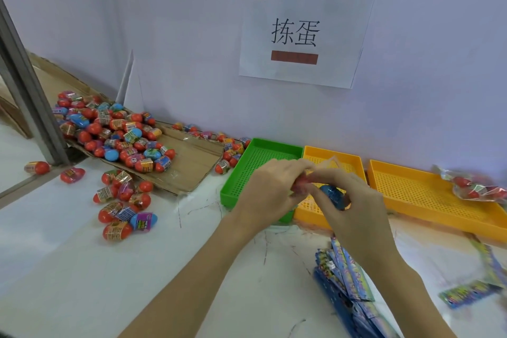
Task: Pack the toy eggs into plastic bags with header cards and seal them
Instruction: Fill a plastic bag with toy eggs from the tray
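Observation:
My left hand (270, 189) and my right hand (354, 197) meet above the trays, both gripping a clear plastic bag (330, 166). A blue toy egg (333, 195) shows under my right fingers, and a red egg (300, 182) sits between the two hands. A heap of red and blue toy eggs (118, 134) lies on flattened cardboard (189, 162) at the left, with more loose eggs (123, 203) on the white table. A stack of colourful header cards (345, 269) lies near my right forearm.
A green perforated tray (255, 156) and two orange trays (354, 162) (419, 195) line the wall. A filled bag of eggs (477, 186) rests in the right orange tray. More header cards (466, 291) lie at the right. A paper sign (304, 35) hangs on the wall; a metal post (30, 96) stands at the left.

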The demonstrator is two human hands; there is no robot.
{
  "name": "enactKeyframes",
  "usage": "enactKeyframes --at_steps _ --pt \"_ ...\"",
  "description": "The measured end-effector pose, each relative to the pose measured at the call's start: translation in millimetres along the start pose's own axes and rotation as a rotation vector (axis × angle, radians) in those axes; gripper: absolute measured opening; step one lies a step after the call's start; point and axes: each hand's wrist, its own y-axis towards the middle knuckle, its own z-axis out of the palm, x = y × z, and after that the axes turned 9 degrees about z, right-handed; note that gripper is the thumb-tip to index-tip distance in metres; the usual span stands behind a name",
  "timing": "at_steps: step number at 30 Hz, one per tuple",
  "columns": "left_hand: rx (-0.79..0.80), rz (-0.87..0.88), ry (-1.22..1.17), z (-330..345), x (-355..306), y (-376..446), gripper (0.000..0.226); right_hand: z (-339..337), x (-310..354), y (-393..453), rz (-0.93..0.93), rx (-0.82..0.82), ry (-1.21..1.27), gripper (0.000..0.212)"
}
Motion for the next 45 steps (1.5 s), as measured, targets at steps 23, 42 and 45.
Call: enactKeyframes --at_steps 23,42,45 --pt "-0.295 -1.143 -0.951 -9 16 13 0.054 1 -15 6 0.466 0.021 0.597 0.02" --pt "-0.078 -0.683 -0.909 -7 1 12 0.052 9 -4 2 0.447 0.15 0.527 0.033" --pt "0.018 -0.724 -0.962 -9 5 11 0.052 7 -7 2 0.419 0.089 0.577 0.023"
